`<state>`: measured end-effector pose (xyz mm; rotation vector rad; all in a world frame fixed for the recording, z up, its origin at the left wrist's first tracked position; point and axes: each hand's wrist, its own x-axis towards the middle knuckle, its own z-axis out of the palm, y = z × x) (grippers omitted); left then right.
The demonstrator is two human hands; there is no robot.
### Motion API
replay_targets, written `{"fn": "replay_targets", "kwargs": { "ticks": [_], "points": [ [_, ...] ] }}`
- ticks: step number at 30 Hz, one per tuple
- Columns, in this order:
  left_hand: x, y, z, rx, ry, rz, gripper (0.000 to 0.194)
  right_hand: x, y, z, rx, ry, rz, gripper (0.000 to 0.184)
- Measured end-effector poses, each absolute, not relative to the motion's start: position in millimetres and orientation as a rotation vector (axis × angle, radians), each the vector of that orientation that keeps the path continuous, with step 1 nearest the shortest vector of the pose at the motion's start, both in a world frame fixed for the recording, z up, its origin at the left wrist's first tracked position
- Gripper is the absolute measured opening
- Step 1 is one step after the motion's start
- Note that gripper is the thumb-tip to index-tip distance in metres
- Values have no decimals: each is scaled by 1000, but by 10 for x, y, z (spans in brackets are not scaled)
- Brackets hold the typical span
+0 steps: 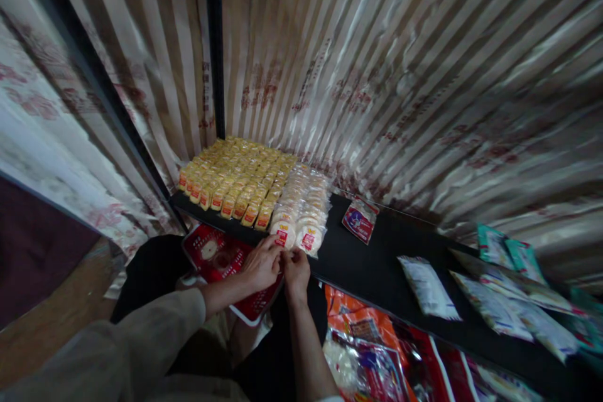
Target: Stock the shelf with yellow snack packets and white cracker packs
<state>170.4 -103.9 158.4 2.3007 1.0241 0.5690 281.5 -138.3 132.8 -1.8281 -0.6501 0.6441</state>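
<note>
My left hand (pixel 264 265) and my right hand (pixel 296 273) meet at the front edge of a black shelf (pixel 384 245). Both have curled fingers, pinching the lower edge of a round white rice cracker packet (pixel 283 233) with a red label. A second rice cracker packet (pixel 309 239) lies just right of it, above my right fingertips. Behind these, more white packets (pixel 304 191) overlap in two rows. To their left stand tight rows of small yellow snack packets (pixel 235 173) with red labels. My fingers partly hide the held packet's lower edge.
A red plastic basket (pixel 266 304) rests at my lap under my left forearm. On the shelf lie a dark red bag (pixel 360 220), a white packet (pixel 428 287) and several green bags (pixel 494 245). Orange bags (pixel 358 314) fill the space below. Striped sheeting (pixel 377 75) hangs behind.
</note>
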Motion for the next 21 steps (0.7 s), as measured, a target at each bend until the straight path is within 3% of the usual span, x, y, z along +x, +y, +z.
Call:
{"fn": "replay_targets", "kwargs": {
  "ticks": [12,21],
  "points": [
    [1744,-991,1473,2400,1045,437,45,2713,-1395,1382,-2088,-782,415,48],
    [1766,-974,1449,2422,1066,433,44,2736,-1454,1230,-2038,-1035,305,45]
  ]
}}
